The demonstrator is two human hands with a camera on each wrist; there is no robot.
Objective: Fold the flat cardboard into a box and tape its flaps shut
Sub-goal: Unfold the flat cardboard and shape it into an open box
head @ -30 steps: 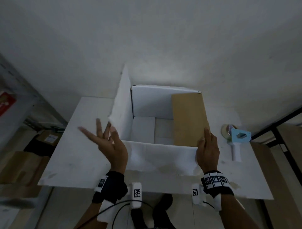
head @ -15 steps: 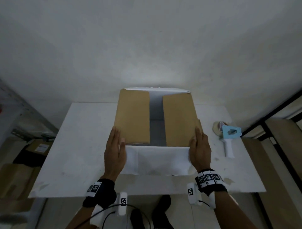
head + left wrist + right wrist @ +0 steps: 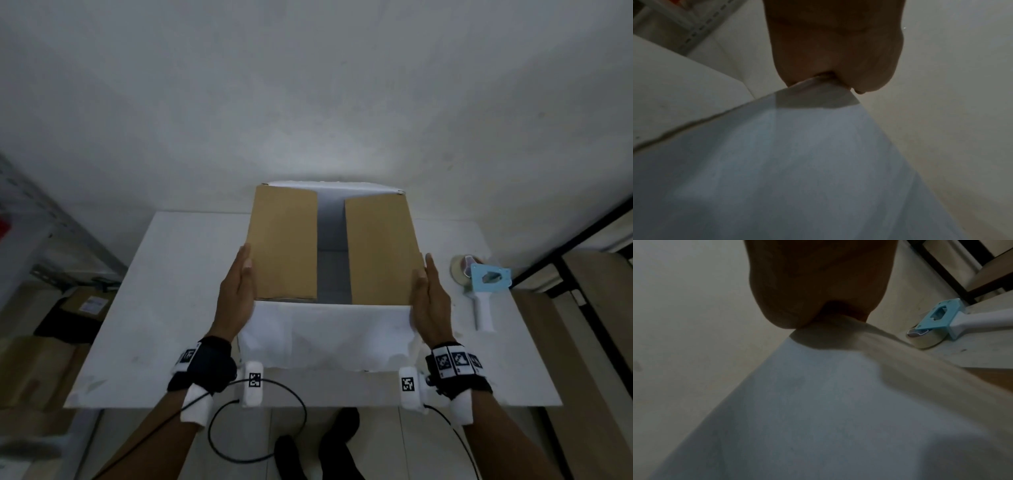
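A cardboard box (image 3: 284,240) stands on the white table (image 3: 164,291). Its two brown side flaps are folded in, the right flap (image 3: 380,246) among them, with a gap between them. A white near flap (image 3: 329,335) hangs toward me; a white far flap stands at the back. My left hand (image 3: 236,291) lies flat with straight fingers against the box's left edge. My right hand (image 3: 431,294) does the same on the right edge. In the wrist views the left palm (image 3: 834,45) and the right palm (image 3: 818,280) touch the corners of the white flap (image 3: 797,162); the fingers are hidden there.
A blue and white tape dispenser (image 3: 486,287) lies on the table right of the box, also in the right wrist view (image 3: 941,321). Cardboard boxes (image 3: 85,305) and a metal rack sit on the floor at left. The wall is close behind the table.
A second ago the left flap stood upright and my left hand was raised. That flap is now folded down, and both hands have slid from the flaps' tops to the box's outer edges.
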